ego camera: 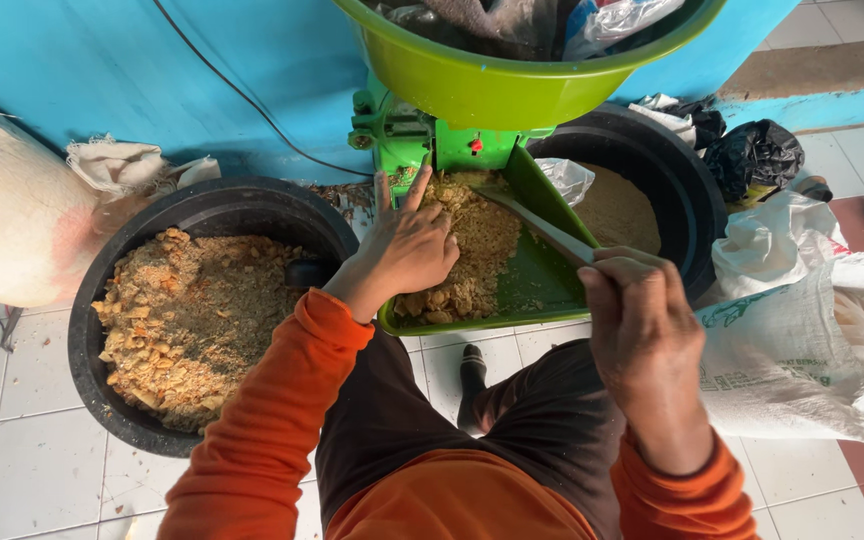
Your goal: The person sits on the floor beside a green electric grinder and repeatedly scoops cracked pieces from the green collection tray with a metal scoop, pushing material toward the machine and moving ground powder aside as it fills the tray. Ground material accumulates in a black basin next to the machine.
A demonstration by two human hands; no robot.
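The crumbly brown feed [477,245] lies in the green tray [542,290], directly under my left hand [407,250], whose grip is spread flat on it. My right hand [637,320], fingers pressed around a flat stick [537,225], points its long axis toward the pile's far edge.
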